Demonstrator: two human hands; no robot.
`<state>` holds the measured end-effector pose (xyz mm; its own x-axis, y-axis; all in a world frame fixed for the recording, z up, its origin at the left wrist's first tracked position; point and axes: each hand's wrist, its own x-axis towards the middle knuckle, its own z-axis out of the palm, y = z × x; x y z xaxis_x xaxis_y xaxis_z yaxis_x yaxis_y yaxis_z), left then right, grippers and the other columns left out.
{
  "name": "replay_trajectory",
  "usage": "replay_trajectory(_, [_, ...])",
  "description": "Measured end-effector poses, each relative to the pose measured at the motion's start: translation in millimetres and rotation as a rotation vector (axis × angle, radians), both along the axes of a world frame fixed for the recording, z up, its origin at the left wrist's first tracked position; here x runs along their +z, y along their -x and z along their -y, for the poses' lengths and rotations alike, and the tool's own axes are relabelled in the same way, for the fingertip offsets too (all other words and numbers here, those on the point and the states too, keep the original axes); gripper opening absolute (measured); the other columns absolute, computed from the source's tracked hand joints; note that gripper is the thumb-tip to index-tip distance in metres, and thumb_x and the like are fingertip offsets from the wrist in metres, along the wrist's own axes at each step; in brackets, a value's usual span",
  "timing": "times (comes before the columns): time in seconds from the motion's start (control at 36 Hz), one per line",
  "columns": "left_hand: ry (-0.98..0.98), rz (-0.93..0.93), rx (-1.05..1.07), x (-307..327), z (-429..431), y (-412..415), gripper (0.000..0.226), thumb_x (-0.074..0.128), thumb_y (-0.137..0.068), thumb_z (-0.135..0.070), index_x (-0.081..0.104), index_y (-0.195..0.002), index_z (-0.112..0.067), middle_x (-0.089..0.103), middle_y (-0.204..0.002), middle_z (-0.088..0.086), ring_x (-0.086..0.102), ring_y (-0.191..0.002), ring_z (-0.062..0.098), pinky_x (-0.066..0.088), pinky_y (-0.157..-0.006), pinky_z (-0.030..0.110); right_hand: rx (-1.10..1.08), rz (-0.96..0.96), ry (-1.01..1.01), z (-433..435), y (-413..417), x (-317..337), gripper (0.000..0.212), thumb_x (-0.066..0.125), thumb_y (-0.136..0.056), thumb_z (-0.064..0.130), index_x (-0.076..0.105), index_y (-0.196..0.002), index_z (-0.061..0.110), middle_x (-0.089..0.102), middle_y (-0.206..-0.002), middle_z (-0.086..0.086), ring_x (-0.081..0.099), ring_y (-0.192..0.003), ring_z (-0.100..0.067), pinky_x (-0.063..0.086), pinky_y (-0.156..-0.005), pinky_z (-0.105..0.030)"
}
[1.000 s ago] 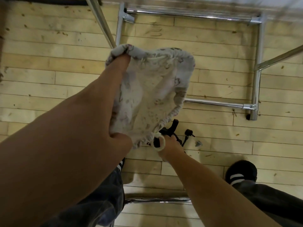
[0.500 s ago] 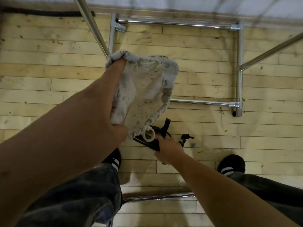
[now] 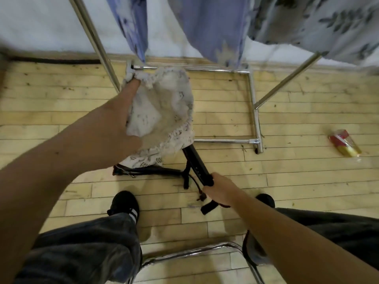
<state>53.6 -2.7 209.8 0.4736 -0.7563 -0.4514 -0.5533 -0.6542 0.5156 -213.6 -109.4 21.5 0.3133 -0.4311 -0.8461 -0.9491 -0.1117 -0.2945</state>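
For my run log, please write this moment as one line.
left hand: holds cloth bag up | right hand: grips black tripod | tripod: far end hidden behind bag | setting: wooden floor, metal rack

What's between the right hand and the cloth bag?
Head view: only the black pole that the right hand grips; its far end disappears behind the cloth bag.
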Motion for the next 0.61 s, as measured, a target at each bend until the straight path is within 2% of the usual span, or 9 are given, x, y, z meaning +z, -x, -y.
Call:
replay_trajectory(0.03, [-0.010, -0.076, 0.008, 5.2, 0.8, -0.1, 0.111, 0.074, -0.087, -0.014, -0.001, -0.160, -0.050, 0.046, -0.131, -0.011, 0.066, -0.099, 0.022, 0.054, -0.081, 0.034, -0.013, -0.006, -0.004, 2.1, 5.3, 6.2, 0.039, 0.058, -0.098, 0.029, 0.052, -0.135, 0.018, 0.061, -0.093, 0.004, 0.061, -0.085, -0.016, 0.048, -0.069, -0.028])
replay_trajectory(0.11, [0.053, -0.152, 0.007, 13.5, -0.9, 3.4, 0.111, 0.073, -0.087, -0.013, -0.002, -0.161, -0.049, 0.039, -0.131, -0.018, 0.065, -0.094, 0.011, 0.052, -0.075, 0.028, -0.050, -0.030, 0.007, 7.3, 23.8, 19.7, 0.043, 0.062, -0.096, 0.025, 0.052, -0.137, 0.018, 0.065, -0.104, -0.003, 0.065, -0.097, -0.022, 0.054, -0.078, -0.034])
replay_trajectory(0.17, [0.038, -0.177, 0.015, 17.9, -3.2, 5.8, 0.111, 0.072, -0.089, -0.012, -0.003, -0.160, -0.051, 0.037, -0.131, -0.020, 0.061, -0.089, 0.001, 0.054, -0.072, 0.028, -0.068, -0.036, 0.033, 10.0, 35.6, 25.1, 0.043, 0.063, -0.095, 0.025, 0.052, -0.136, 0.018, 0.066, -0.104, -0.003, 0.066, -0.093, -0.021, 0.053, -0.071, -0.031])
replay_trajectory(0.28, [0.067, -0.174, 0.091, 29.7, -5.1, 11.8, 0.109, 0.071, -0.088, -0.014, 0.001, -0.152, -0.066, 0.050, -0.116, -0.011, 0.070, -0.093, 0.031, 0.060, -0.081, 0.055, -0.127, -0.044, 0.075, 13.6, 54.1, 36.5, 0.041, 0.064, -0.096, 0.025, 0.052, -0.135, 0.018, 0.065, -0.098, -0.002, 0.065, -0.083, -0.018, 0.051, -0.063, -0.027])
replay_trajectory(0.33, [0.116, -0.182, 0.111, 35.6, -6.7, 13.7, 0.109, 0.071, -0.087, -0.011, 0.004, -0.149, -0.070, 0.059, -0.107, -0.012, 0.070, -0.101, 0.041, 0.057, -0.085, 0.062, -0.154, -0.040, 0.085, 14.9, 62.8, 44.1, 0.042, 0.064, -0.096, 0.024, 0.051, -0.135, 0.017, 0.065, -0.098, -0.003, 0.066, -0.078, -0.015, 0.050, -0.057, -0.024])
replay_trajectory(0.39, [0.166, -0.206, 0.145, 42.7, -9.5, 13.8, 0.108, 0.070, -0.088, -0.006, 0.006, -0.151, -0.067, 0.059, -0.108, -0.018, 0.069, -0.108, 0.039, 0.057, -0.087, 0.061, -0.175, -0.037, 0.090, 16.9, 70.5, 48.5, 0.042, 0.065, -0.096, 0.023, 0.051, -0.136, 0.016, 0.066, -0.098, -0.003, 0.068, -0.075, -0.014, 0.050, -0.053, -0.021])
replay_trajectory(0.47, [0.221, -0.230, 0.173, 52.7, -11.0, 14.5, 0.106, 0.068, -0.089, -0.003, 0.010, -0.153, -0.064, 0.062, -0.119, -0.011, 0.068, -0.110, 0.034, 0.057, -0.090, 0.059, -0.205, -0.043, 0.119, 20.1, 81.1, 52.3, 0.042, 0.066, -0.094, 0.025, 0.053, -0.133, 0.015, 0.067, -0.098, -0.003, 0.069, -0.082, -0.017, 0.056, -0.061, -0.026])
replay_trajectory(0.56, [0.248, -0.229, 0.191, 56.0, -12.1, 15.4, 0.104, 0.066, -0.089, 0.001, 0.013, -0.156, -0.058, 0.059, -0.116, -0.029, 0.067, -0.103, 0.009, 0.056, -0.086, 0.039, -0.239, -0.030, 0.128, 21.9, 87.7, 57.0, 0.044, 0.066, -0.095, 0.028, 0.053, -0.134, 0.014, 0.066, -0.099, -0.003, 0.067, -0.085, -0.017, 0.055, -0.064, -0.027])
replay_trajectory(0.61, [0.233, -0.221, 0.165, 57.5, -11.8, 21.7, 0.104, 0.067, -0.088, 0.000, 0.014, -0.154, -0.061, 0.059, -0.121, -0.028, 0.067, -0.105, 0.009, 0.055, -0.089, 0.039, -0.264, -0.015, 0.129, 22.2, 89.2, 62.6, 0.045, 0.065, -0.096, 0.028, 0.051, -0.135, 0.013, 0.067, -0.100, -0.003, 0.066, -0.086, -0.016, 0.051, -0.063, -0.025])
